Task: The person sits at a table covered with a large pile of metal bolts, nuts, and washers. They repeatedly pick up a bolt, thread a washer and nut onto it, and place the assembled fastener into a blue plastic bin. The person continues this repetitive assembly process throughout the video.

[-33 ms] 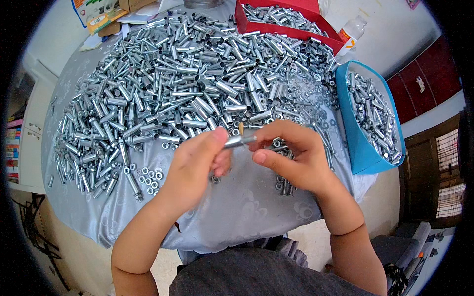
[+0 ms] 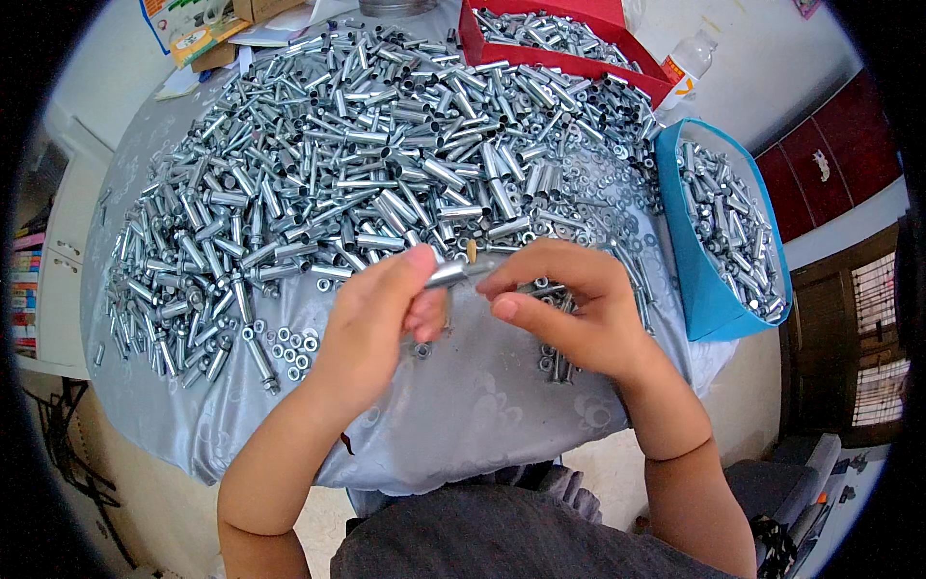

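Observation:
My left hand (image 2: pixel 371 314) is closed, its thumb and fingers pinching a silver expansion bolt (image 2: pixel 446 274) held sideways over the table. The bolt's right end is smeared by motion. Close to that end is my right hand (image 2: pixel 579 309), index finger curled against or just beside the bolt and thumb held apart below it. Whether the fingertip touches cannot be made out. Beyond both hands spreads a large heap of metal sleeves and bolts (image 2: pixel 386 145). Several loose nuts (image 2: pixel 292 353) lie left of my left hand, and more bolts (image 2: pixel 558 362) sit under my right hand.
At the right edge of the table (image 2: pixel 463 415) stands a blue fabric bin (image 2: pixel 699 280) of assembled bolts. A red box (image 2: pixel 588 66) with more parts is at the back, a plastic bottle (image 2: pixel 693 58) beside it. Washers (image 2: pixel 603 188) are scattered right of the heap.
My left hand and the bolt have shifted slightly to the left. The right index fingertip has moved slightly left too; the rest of that arm stays put.

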The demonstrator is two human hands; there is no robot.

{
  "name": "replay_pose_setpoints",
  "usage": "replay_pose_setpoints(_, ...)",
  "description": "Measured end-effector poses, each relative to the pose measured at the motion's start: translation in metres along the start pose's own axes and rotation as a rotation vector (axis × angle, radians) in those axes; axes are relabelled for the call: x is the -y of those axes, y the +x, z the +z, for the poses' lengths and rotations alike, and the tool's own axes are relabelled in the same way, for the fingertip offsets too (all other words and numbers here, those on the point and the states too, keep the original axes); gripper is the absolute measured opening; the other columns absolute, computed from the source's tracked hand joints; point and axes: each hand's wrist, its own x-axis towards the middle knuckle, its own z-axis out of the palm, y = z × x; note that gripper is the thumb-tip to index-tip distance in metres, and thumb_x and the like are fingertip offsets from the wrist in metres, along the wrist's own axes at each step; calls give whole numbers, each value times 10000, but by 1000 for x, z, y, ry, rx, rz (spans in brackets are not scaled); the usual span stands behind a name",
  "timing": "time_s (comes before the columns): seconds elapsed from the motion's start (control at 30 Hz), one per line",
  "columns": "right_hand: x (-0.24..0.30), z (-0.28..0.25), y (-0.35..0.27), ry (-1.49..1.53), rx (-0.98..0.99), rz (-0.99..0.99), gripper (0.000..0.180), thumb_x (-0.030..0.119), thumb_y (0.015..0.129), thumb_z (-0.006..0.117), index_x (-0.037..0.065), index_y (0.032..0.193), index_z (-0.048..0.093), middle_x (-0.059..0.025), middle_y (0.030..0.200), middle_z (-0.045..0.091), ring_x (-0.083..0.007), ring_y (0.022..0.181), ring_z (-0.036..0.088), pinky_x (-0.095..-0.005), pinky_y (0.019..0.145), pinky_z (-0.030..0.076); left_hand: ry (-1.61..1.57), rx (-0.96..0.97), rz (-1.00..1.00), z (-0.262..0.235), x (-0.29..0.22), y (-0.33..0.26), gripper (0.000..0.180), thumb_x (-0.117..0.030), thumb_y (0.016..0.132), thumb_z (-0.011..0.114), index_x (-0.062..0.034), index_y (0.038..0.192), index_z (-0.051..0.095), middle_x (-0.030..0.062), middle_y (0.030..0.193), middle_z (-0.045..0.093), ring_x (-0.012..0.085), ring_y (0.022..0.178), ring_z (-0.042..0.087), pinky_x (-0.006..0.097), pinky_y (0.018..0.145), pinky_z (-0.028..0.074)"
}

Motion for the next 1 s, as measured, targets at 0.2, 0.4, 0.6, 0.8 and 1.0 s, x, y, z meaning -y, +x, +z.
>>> replay_pose_setpoints(0.2, -4, 0, 4, -465, 72, -168, 109, 88, 680, 680, 71, 782, 646, -51, 801, 597, -221, 763, 538, -329, 689, 409, -212, -89, -52, -7, -5, 3, 377, -331, 871, 405, -121, 566, 333, -27, 513, 308, 106, 507, 353, 259, 553, 321)
replay_pose_setpoints(0.4, -10, -9, 7, -641, -42, -121, 104, 134, 700, 659, 74, 781, 633, -69, 812, 602, -251, 794, 540, -355, 711, 406, -221, -102, -14, -8, -7, 1, 388, -336, 876, 386, -128, 559, 304, -31, 509, 302, 103, 503, 342, 259, 546, 314)
replay_pose_setpoints(0.6, -32, -51, 15, -765, -425, 22, 131, 112, 731, 625, 32, 836, 618, -125, 868, 601, -296, 848, 536, -369, 759, 407, -203, -187, -15, -5, -8, 3, 406, -382, 859, 404, -149, 545, 295, -39, 504, 265, 108, 476, 304, 272, 533, 285)
replay_pose_setpoints(0.8, -74, -81, 17, -849, -564, 78, 159, 47, 777, 543, 30, 921, 609, -153, 924, 595, -320, 929, 528, -375, 838, 400, -184, -215, -47, -3, -9, 5, 401, -376, 864, 400, -151, 548, 299, -41, 507, 261, 106, 477, 298, 271, 543, 290)
replay_pose_setpoints(1.0, -103, -91, 21, -693, -489, 168, 199, 49, 782, 548, 34, 971, 606, -165, 969, 598, -317, 903, 557, -358, 810, 428, -172, -212, -51, -3, -5, 5, 398, -372, 871, 392, -154, 550, 301, -42, 508, 269, 103, 481, 303, 271, 548, 297)
